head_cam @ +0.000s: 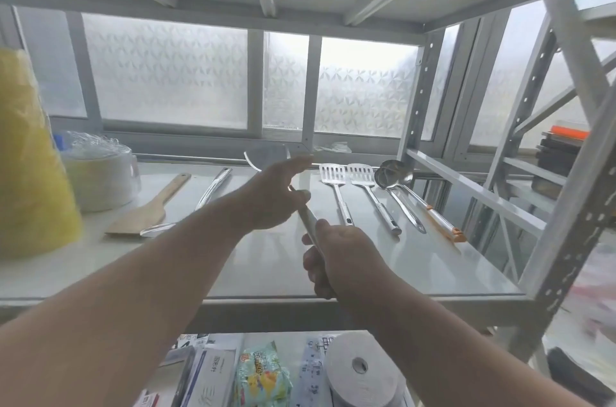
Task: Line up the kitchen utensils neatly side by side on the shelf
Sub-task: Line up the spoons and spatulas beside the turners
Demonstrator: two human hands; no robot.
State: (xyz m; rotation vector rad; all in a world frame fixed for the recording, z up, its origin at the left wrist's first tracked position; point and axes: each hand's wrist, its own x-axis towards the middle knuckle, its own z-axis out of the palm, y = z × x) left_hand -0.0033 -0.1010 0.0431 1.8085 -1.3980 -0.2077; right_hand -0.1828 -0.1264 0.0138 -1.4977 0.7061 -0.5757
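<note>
A metal utensil [308,223] is held above the shelf [433,260]: its handle is gripped by the curled right hand [336,256], its shaft touched by the left hand [273,196], fingers extended.

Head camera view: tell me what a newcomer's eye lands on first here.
First, the two bare arms meeting mid-frame: the right hand grips the handle of a steel utensil while the left hand touches its shaft above the shelf. Next, the neat row at back right: two slotted spatulas and two ladles. At far left, a big yellow bag crowds the frame.
</note>
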